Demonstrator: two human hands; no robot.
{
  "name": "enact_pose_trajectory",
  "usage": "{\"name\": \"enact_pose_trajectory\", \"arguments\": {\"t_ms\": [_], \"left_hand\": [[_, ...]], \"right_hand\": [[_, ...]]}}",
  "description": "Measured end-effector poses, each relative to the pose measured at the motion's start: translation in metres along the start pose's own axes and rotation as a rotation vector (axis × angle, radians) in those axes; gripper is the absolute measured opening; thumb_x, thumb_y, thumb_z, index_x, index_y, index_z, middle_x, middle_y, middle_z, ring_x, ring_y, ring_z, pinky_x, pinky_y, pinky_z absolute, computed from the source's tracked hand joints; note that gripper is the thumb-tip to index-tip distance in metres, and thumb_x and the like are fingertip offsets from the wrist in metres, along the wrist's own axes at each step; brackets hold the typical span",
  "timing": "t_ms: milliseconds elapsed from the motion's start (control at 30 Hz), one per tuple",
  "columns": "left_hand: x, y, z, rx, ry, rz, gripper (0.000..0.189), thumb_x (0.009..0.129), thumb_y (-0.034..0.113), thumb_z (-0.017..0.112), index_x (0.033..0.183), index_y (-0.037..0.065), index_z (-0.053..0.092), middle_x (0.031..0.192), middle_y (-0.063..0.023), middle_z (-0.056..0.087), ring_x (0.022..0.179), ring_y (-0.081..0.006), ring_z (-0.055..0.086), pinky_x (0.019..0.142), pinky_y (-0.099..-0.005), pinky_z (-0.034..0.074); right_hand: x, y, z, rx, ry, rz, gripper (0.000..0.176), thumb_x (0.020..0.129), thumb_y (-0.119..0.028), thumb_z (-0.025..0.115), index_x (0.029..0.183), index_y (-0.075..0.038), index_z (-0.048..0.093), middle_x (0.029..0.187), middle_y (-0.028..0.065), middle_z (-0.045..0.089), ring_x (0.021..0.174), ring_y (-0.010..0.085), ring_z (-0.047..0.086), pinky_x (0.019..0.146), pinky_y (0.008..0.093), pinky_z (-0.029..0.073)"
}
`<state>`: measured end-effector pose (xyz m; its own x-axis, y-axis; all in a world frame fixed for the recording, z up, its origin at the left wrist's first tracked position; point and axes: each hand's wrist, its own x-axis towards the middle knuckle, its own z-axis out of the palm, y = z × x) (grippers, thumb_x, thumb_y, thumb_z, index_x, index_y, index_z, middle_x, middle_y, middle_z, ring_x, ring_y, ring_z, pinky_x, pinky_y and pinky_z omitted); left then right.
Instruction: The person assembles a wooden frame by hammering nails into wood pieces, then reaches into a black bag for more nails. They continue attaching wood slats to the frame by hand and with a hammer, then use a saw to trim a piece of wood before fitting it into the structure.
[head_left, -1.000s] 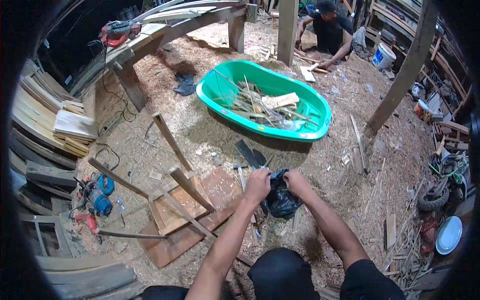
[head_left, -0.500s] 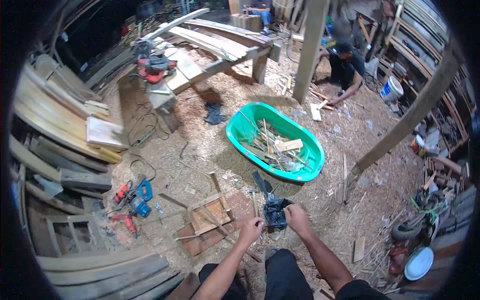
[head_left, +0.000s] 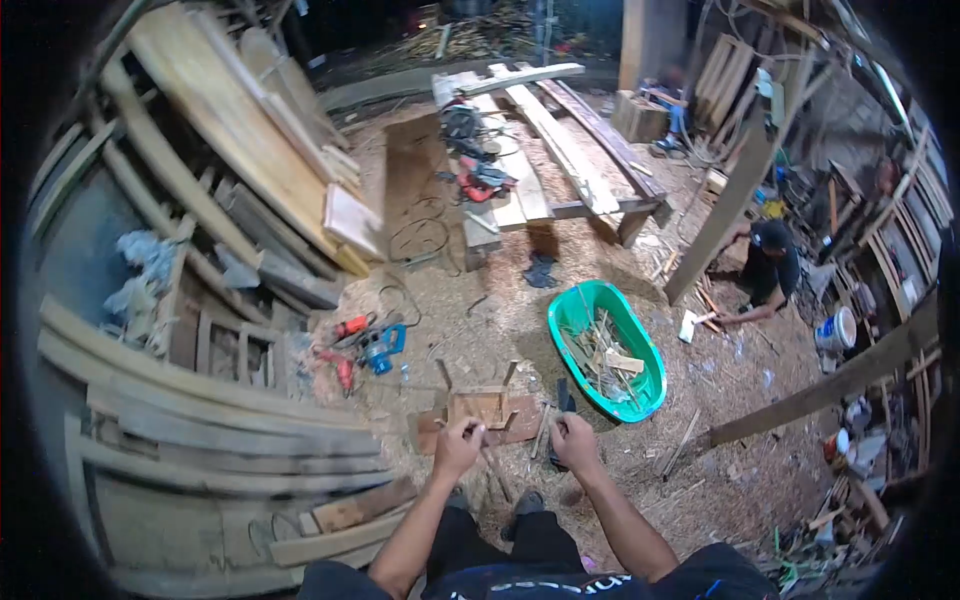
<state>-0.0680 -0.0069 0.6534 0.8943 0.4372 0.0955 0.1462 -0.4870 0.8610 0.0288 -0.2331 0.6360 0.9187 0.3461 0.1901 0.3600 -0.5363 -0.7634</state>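
Observation:
My left hand [head_left: 459, 448] is closed, fingertips pressed together, above the near side of a small upturned wooden stool [head_left: 487, 407]. Anything in its pinch is too small to make out. Curled fingers of my right hand [head_left: 576, 444] grip the edge of a black plastic bag [head_left: 554, 458], mostly hidden behind the hand. A dark flat strip [head_left: 566, 395] lies on the ground just beyond that hand. Under the stool is a reddish-brown board [head_left: 523, 424].
A green tub [head_left: 655, 365] of wood scraps stands ahead to the right. Power tools [head_left: 380, 348] lie left. Planks [head_left: 565, 140] rest on a bench beyond. A co-worker [head_left: 768, 265] crouches past a wooden post [head_left: 735, 205]. Boards line the left wall; shavings cover the ground.
My view has swung left and up, so the tub and stool appear farther right. My hands have come nearer the stool; the black bag is now mostly covered by my right hand.

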Motion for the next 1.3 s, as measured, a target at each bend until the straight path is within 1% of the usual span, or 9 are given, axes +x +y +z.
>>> {"name": "enact_pose_trajectory", "arguments": {"t_ms": [100, 200, 233, 433, 633, 833, 967, 1233, 1300], "left_hand": [[-0.005, 0.022, -0.039, 0.014, 0.166, 0.12, 0.014, 0.089, 0.014, 0.064, 0.091, 0.001, 0.067, 0.082, -0.0124, 0.069, 0.07, -0.0236, 0.068, 0.063, -0.0341, 0.052], [-0.026, 0.035, -0.074, -0.045, 0.312, 0.017, 0.015, 0.088, 0.016, 0.065, 0.093, 0.002, 0.067, 0.083, -0.0127, 0.068, 0.07, -0.023, 0.067, 0.064, -0.0334, 0.051], [-0.033, 0.032, -0.084, -0.061, 0.354, 0.002, 0.015, 0.088, 0.016, 0.065, 0.093, 0.002, 0.067, 0.083, -0.0126, 0.068, 0.07, -0.0225, 0.066, 0.064, -0.0331, 0.051], [-0.077, 0.018, -0.155, -0.041, 0.532, -0.113, 0.016, 0.089, 0.018, 0.065, 0.094, 0.002, 0.067, 0.081, -0.0119, 0.068, 0.069, -0.0205, 0.066, 0.063, -0.0317, 0.05], [-0.104, -0.019, -0.221, -0.073, 0.583, -0.163, 0.016, 0.091, 0.014, 0.063, 0.095, 0.0, 0.067, 0.073, -0.0072, 0.068, 0.065, -0.0107, 0.064, 0.06, -0.0283, 0.051], [-0.106, -0.026, -0.281, -0.131, 0.588, -0.226, 0.015, 0.09, 0.015, 0.063, 0.095, 0.002, 0.067, 0.08, -0.0105, 0.067, 0.067, -0.0168, 0.063, 0.062, -0.0308, 0.051], [-0.117, -0.034, -0.312, -0.064, 0.647, -0.123, 0.013, 0.089, 0.012, 0.063, 0.095, 0.001, 0.066, 0.083, -0.0115, 0.068, 0.069, -0.0186, 0.066, 0.064, -0.0317, 0.053], [-0.158, -0.071, -0.351, -0.077, 0.727, -0.235, 0.014, 0.09, 0.013, 0.063, 0.098, 0.002, 0.068, 0.083, -0.0088, 0.069, 0.072, -0.0144, 0.064, 0.066, -0.0287, 0.05], [-0.163, -0.078, -0.358, -0.087, 0.758, -0.255, 0.015, 0.09, 0.013, 0.063, 0.098, 0.002, 0.068, 0.083, -0.008, 0.069, 0.073, -0.0134, 0.063, 0.066, -0.0285, 0.05]], "right_hand": [[0.017, -0.028, 0.006, 0.089, 0.03, -0.193, 0.011, 0.088, -0.009, 0.064, 0.092, 0.002, 0.065, 0.078, 0.0186, 0.064, 0.069, 0.0314, 0.063, 0.064, 0.0363, 0.05], [0.026, -0.075, 0.014, 0.054, -0.077, -0.226, 0.01, 0.089, -0.008, 0.064, 0.092, 0.002, 0.065, 0.076, 0.0164, 0.064, 0.066, 0.0254, 0.063, 0.062, 0.0341, 0.05], [0.025, -0.104, 0.013, 0.151, -0.128, -0.145, 0.012, 0.087, -0.01, 0.065, 0.083, 0.001, 0.063, 0.075, 0.0189, 0.063, 0.07, 0.0338, 0.064, 0.064, 0.0395, 0.05], [0.008, -0.179, 0.055, 0.132, -0.263, -0.235, 0.016, 0.085, -0.016, 0.069, 0.083, -0.001, 0.064, 0.073, 0.0159, 0.064, 0.065, 0.0283, 0.064, 0.063, 0.0371, 0.05], [-0.004, -0.221, 0.118, 0.148, -0.381, -0.258, 0.017, 0.087, -0.017, 0.067, 0.087, 0.0, 0.065, 0.075, 0.0174, 0.064, 0.069, 0.0306, 0.065, 0.063, 0.0392, 0.05], [-0.009, -0.273, 0.154, 0.217, -0.353, -0.309, 0.016, 0.089, -0.014, 0.063, 0.093, 0.001, 0.065, 0.078, 0.0191, 0.064, 0.07, 0.0326, 0.064, 0.065, 0.0396, 0.05], [-0.013, -0.298, 0.182, 0.211, -0.364, -0.358, 0.017, 0.089, -0.015, 0.062, 0.093, 0.0, 0.066, 0.076, 0.0195, 0.064, 0.07, 0.034, 0.064, 0.064, 0.0408, 0.049], [-0.034, -0.352, 0.217, 0.116, -0.524, -0.343, 0.023, 0.091, -0.022, 0.063, 0.091, 0.001, 0.065, 0.076, 0.0209, 0.066, 0.07, 0.0328, 0.067, 0.063, 0.0388, 0.05], [-0.033, -0.365, 0.231, 0.243, -0.482, -0.401, 0.023, 0.09, -0.021, 0.065, 0.086, 0.001, 0.064, 0.065, 0.0166, 0.058, 0.057, 0.0252, 0.057, 0.054, 0.0373, 0.043]]}}
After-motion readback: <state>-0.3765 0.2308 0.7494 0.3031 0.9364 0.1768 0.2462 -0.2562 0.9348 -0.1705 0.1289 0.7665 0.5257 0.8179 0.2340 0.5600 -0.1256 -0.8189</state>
